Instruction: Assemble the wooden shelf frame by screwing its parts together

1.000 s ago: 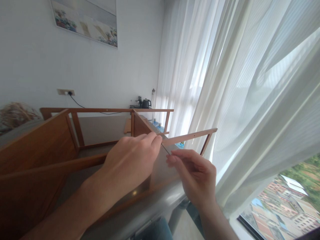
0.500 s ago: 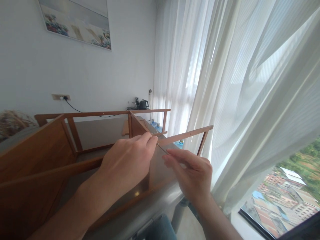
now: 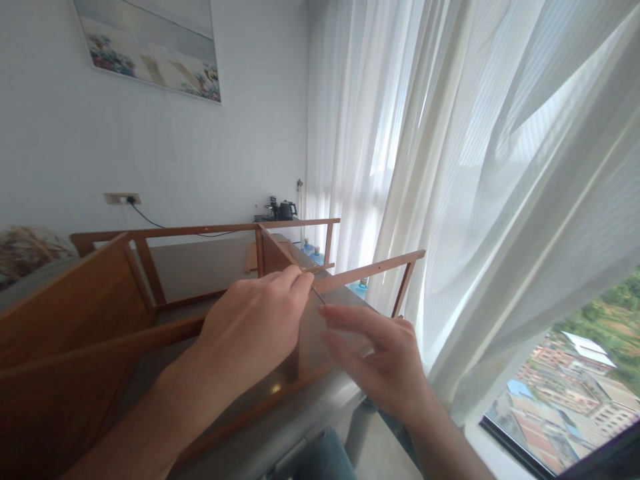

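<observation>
A brown wooden furniture frame (image 3: 100, 300) lies on a grey table top, with a thin rail (image 3: 370, 270) sticking out toward the window. My left hand (image 3: 250, 333) rests closed on the frame where the rail meets it, fingertips pinched at the joint. A thin metal key (image 3: 319, 295) pokes out from under those fingertips. My right hand (image 3: 380, 360) is just right of it, fingers bent, with thumb and forefinger at the tool's free end. The tool's tip is hidden by my left fingers.
White sheer curtains (image 3: 450, 167) hang close on the right over a window with buildings far below. A picture (image 3: 150, 43) and a wall socket (image 3: 122, 198) are on the white wall. A black kettle (image 3: 286, 211) stands at the back. The grey table edge (image 3: 310, 413) is near me.
My right hand's fingers have loosened and spread somewhat along the thin tool, and the hand has sunk a little. My left hand stays at the joint. The view has shifted slightly.
</observation>
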A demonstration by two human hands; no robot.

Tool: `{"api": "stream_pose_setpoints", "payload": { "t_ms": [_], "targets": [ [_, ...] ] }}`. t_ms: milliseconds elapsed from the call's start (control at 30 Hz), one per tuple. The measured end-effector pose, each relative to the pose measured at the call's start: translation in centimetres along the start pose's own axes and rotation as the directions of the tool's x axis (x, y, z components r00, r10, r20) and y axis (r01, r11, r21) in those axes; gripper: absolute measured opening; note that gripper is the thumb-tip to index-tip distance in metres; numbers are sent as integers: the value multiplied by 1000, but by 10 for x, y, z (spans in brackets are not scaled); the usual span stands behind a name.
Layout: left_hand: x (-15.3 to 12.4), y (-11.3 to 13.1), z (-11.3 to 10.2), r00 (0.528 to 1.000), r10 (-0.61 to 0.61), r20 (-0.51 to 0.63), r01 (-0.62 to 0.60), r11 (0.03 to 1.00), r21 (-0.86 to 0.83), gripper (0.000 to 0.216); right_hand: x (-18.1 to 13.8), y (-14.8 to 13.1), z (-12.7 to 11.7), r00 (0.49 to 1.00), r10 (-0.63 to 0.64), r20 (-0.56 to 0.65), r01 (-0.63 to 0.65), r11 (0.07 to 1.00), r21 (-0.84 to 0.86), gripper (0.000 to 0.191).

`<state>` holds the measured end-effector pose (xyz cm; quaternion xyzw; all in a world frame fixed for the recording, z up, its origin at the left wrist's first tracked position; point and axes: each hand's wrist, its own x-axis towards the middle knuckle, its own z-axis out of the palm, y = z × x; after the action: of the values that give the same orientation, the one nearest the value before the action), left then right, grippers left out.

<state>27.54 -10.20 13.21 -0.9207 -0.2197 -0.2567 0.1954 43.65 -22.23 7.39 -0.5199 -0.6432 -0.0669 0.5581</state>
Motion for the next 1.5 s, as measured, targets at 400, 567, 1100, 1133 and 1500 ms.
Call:
{"api": "stream_pose_setpoints", "payload": {
  "t_ms": [400, 567, 1100, 1133, 1500],
  "targets": [
    [-2, 0, 1, 1000, 1, -5, -1, 1000, 24, 34, 15, -7, 10, 981, 119, -152, -97, 985, 142, 9],
    [-2, 0, 1, 1000, 8, -21, -7, 999, 34, 35, 12, -3, 17, 966, 202, -164, -131, 921, 366, 15],
    [-4, -1, 1, 1000, -18, 19, 18, 1000, 25, 36, 12, 16, 5, 879, -427, -215, 343, 876, -338, 32],
    [-3, -1, 1, 999, -24, 23, 23, 999, 24, 37, 12, 15, 5, 879, -417, -231, 326, 879, -346, 28],
    [-2, 1, 1, 1000, -15, -2, 15, 1000, 15, 31, 9, -5, 11, 973, -15, -231, -33, 979, -201, 33]
  ]
}}
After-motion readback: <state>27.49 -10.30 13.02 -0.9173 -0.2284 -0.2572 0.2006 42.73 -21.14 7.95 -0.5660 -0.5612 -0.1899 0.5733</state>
